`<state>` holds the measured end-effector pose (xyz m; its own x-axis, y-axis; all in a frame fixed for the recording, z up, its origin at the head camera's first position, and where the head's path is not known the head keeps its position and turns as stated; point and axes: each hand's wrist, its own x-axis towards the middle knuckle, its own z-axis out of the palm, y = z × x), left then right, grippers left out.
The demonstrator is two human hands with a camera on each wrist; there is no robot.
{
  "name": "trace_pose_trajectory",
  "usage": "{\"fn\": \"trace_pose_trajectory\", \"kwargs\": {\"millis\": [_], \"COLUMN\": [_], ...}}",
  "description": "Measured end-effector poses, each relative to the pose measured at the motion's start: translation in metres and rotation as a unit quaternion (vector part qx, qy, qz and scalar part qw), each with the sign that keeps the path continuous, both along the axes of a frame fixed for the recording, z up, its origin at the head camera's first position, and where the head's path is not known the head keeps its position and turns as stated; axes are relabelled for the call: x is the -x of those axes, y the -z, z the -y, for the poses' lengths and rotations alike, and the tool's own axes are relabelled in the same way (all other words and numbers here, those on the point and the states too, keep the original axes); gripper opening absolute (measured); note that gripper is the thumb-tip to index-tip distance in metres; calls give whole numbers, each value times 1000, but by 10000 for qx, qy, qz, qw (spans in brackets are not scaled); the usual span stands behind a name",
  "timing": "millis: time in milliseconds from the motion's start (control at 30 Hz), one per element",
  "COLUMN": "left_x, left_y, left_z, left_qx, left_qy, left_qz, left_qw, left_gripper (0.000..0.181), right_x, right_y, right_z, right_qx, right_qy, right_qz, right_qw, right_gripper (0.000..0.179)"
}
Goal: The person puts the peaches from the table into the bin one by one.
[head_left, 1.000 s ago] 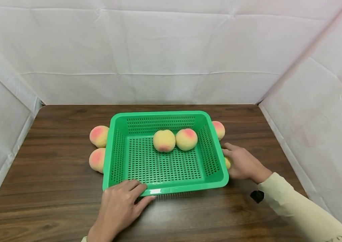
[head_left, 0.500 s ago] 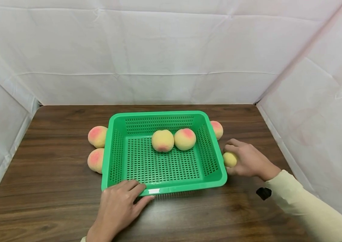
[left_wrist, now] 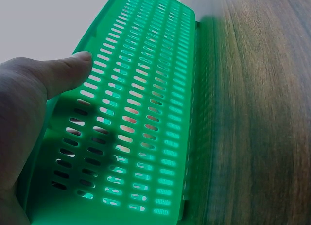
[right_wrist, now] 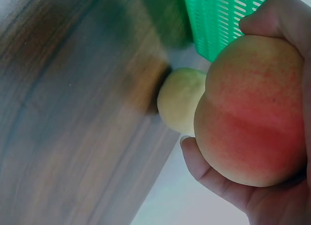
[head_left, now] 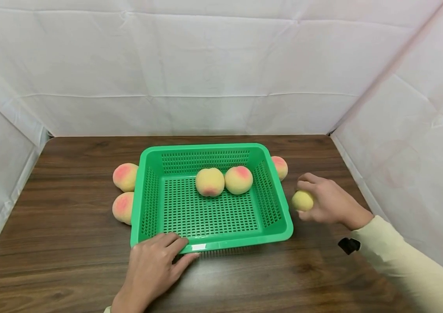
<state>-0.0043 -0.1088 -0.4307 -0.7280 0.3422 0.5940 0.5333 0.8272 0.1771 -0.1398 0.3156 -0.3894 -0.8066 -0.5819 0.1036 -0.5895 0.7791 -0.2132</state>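
Note:
My right hand (head_left: 325, 202) grips a peach (head_left: 303, 201) just off the right side of the green basket (head_left: 206, 244). Seen from the right wrist, this peach (right_wrist: 255, 118) shows its red cheek, with thumb and fingers curled round it. My left hand (head_left: 155, 265) holds the basket's near rim, fingers over the top and thumb against the outer wall. That thumb (left_wrist: 73, 72) presses the perforated wall (left_wrist: 131, 103) in the left wrist view. Inside the basket, toward the back, two peaches sit side by side, a yellow one (head_left: 210, 182) and a redder one (head_left: 239, 180).
Two peaches lie against the basket's left side, one farther back (head_left: 125, 177) and one nearer (head_left: 122, 208). Another peach (head_left: 280, 168) is partly hidden behind the right rim. White cloth walls (head_left: 206, 65) enclose the brown wooden table (head_left: 68, 243) at the back and sides.
My right hand has drawn a peach out from beside the basket's right wall, moving rightward with it. The left hand keeps its hold on the near rim.

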Motion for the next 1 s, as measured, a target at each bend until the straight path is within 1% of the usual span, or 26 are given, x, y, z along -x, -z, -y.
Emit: {"fn": "trace_pose_trajectory", "kwargs": {"millis": [133, 400, 533, 633, 700, 867, 1000], "left_x": [0, 0, 0, 1, 1, 1, 0], "left_y": [1, 0, 1, 1, 2, 1, 1], "left_z": [1, 0, 0, 1, 1, 1, 1], "left_qx": [29, 46, 45, 34, 11, -21, -1], "left_qy": [-10, 4, -1, -3, 8, 36, 22], "left_qz": [8, -15, -39, -50, -45, 6, 6], "left_qw": [10000, 10000, 10000, 10000, 10000, 10000, 10000], "left_gripper": [33, 30, 34, 40, 40, 33, 33], "right_x": [0, 0, -1, 0, 1, 4, 7], "right_y": [-5, -12, -15, -18, -18, -20, -23], "right_z": [1, 2, 3, 5, 6, 10, 14], "right_qx": [-30, -68, -62, -25, -14, 14, 82], "right_qy": [11, 42, 50, 5, -35, -176, -283], "right_qz": [23, 2, -3, -24, -59, -202, -208], "right_qw": [10000, 10000, 10000, 10000, 10000, 9996, 9993], "right_gripper": [37, 36, 36, 36, 37, 38, 38]}}
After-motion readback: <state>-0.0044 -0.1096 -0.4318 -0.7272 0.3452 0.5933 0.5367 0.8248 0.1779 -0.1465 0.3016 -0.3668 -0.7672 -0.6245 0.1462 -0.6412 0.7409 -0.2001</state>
